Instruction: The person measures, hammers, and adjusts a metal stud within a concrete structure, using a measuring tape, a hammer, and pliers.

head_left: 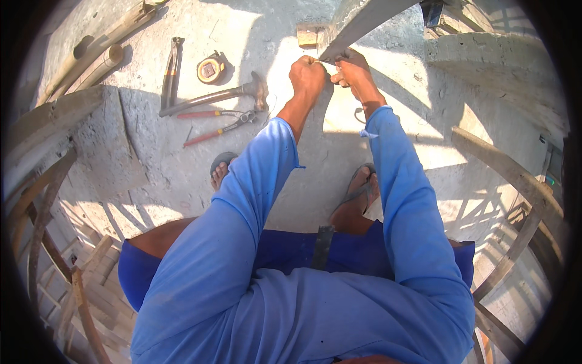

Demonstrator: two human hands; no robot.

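My left hand (307, 76) is closed in a fist by the lower end of a grey slanting beam (370, 24). My right hand (353, 71) is closed too, fingers pinched at the beam's near edge. A thin line, perhaps wire or string, shows faintly between them; what each grips is too small to make out. A small wood block (308, 37) lies just beyond the left fist. To the left on the concrete are a claw hammer (212, 100), red-handled pincers (221, 126), a yellow and black tape measure (211, 68) and a long dark-and-orange-handled tool (171, 74).
Round poles (100, 60) lie at the far left. A raised concrete edge (497, 57) runs along the far right. Wooden boards (506, 167) rise on the right, with timbers (85, 309) at the lower left. My sandalled feet (359, 193) stand on the concrete floor (285, 194).
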